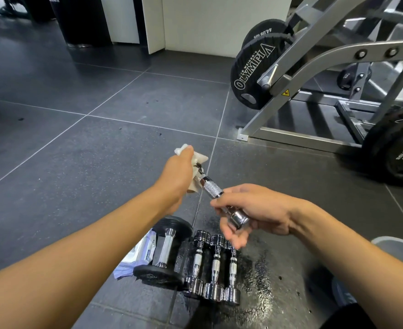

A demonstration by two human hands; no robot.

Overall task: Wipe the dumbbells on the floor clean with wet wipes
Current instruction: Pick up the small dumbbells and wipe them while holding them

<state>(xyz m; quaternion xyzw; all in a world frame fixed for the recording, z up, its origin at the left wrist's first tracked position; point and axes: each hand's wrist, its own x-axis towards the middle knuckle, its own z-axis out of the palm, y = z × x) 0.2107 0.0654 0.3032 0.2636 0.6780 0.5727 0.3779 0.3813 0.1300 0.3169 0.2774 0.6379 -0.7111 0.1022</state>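
Dark grey tiled gym floor, pale grout lines crossing it, wet patch shining low and right of centre. Grey steel machine is standing at upper right, with black plates hanging on its peg, the front one reading OLYMPIA. 10KG plate is sitting at the right edge. White wall is showing at top centre.

Both bare arms are reaching forward over the floor.

Right hand is gripping the held dumbbell, a small chrome one, by its near head. Fingers and thumb are curling round that head and the end of the handle. It's hanging clear of the floor, tilted, with the far end pointing up and left.

Left hand is clutching a white wipe, fingers curled round it, wrapping it over the far head. That head is mostly hiding under wipe and hand. Knurled handle is showing bare between the two hands.

On the floor below the hands:
- Three chrome dumbbells are lying side by side, just beside each other, at the wet patch's left edge, handles running away from the camera.
- Black dumbbell, bigger, with a chrome handle and round black heads, is lying just left of them.
- Wipe pack is lying left of that, partly hidden behind it. Touching or not, can't tell.
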